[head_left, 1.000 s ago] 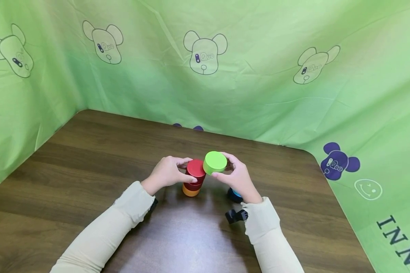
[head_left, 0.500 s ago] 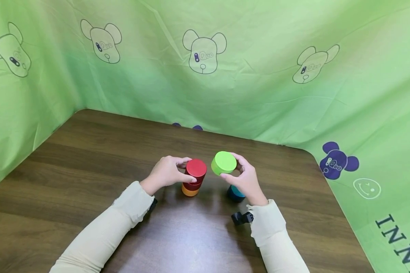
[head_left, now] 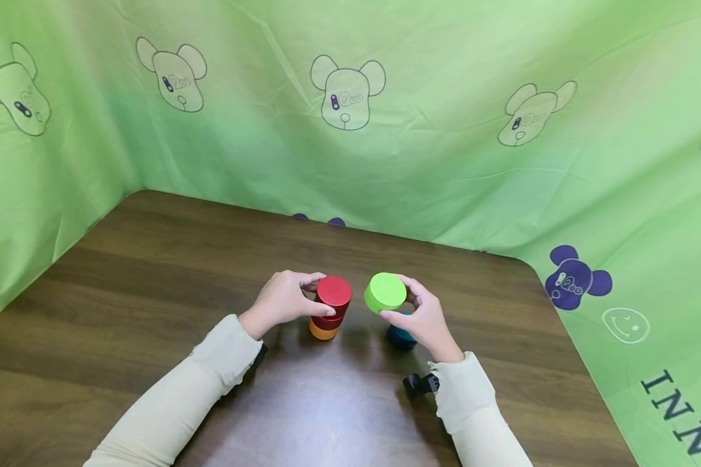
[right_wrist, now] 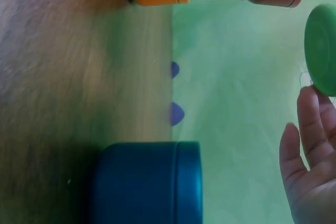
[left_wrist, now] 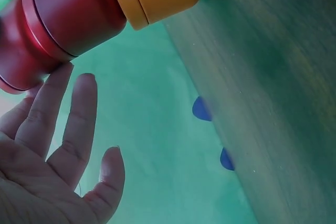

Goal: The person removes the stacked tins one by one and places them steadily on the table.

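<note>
In the head view my left hand [head_left: 283, 298] grips the upper red tin [head_left: 334, 290] between thumb and fingers. That tin stands on a second red tin [left_wrist: 79, 9], with an orange tin [head_left: 323, 329] at the bottom on the table. A light green tin [head_left: 385, 292] is held up by my right hand [head_left: 423, 318], pinched at its sides and apart from the red stack. The right wrist view shows its round underside. Below and slightly right of it, a dark blue tin [right_wrist: 147, 182] stands on the table, partly hidden by the right hand in the head view.
The brown wooden table [head_left: 181, 259] carries the tins. Green cloth [head_left: 257, 149] printed with bear heads hangs along its back and sides. A black wrist device [head_left: 420, 384] sits at the right cuff.
My right hand has carried the green tin to the right, away from the red tin, and then a little lower. The left hand keeps its hold on the stack.
</note>
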Available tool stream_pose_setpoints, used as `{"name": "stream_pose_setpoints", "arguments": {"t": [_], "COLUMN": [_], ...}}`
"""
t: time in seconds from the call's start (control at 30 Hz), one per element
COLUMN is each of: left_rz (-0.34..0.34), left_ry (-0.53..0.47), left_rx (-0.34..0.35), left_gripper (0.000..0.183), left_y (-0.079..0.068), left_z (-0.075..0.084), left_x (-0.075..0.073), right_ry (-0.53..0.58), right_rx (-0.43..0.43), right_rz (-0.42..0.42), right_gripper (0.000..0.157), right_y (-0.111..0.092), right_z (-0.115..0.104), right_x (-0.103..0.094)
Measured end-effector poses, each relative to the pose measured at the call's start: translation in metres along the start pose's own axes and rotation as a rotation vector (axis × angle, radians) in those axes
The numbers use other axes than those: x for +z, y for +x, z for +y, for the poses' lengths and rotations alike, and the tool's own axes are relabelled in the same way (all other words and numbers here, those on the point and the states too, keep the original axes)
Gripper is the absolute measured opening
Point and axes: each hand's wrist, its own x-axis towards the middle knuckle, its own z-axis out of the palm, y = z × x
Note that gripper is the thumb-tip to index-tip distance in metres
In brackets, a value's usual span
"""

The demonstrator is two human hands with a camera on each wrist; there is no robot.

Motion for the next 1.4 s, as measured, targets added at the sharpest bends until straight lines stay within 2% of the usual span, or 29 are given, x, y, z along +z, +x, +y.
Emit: {"name": "stream_pose_setpoints", "arguments": {"t": [0.23, 0.37, 0.97, 1.23, 1.4], "left_rz": [-0.005, -0.005, -0.004, -0.009, -0.012], "left_ry": [0.005, 0.02, 0.024, 0.034, 0.033], "left_rx": [0.003, -0.001, -0.024, -0.013, -0.013], "left_gripper": [0.064, 0.064, 0.065, 0.066, 0.066], "left_y": [-0.001, -0.001, -0.001, 0.0, -0.001], "left_z": [0.003, 0.004, 0.004, 0.002, 0.003], "left_x": [-0.001, -0.001, -0.002, -0.002, -0.002], "right_ry": [-0.016, -0.024, -0.134, -0.142, -0.151], "right_rx": [-0.059, -0.063, 0.018, 0.07, 0.063], "right_rz": [-0.036, -0.038, -0.015, -0.002, 0.027], "right_gripper": [0.055, 0.054, 0.056, 0.056, 0.057], "right_y": [-0.003, -0.004, -0.013, -0.019, -0.024], "right_z": [0.009, 0.012, 0.02, 0.023, 0.026], "right_x": [-0.007, -0.011, -0.025, -0.032, -0.036]}}
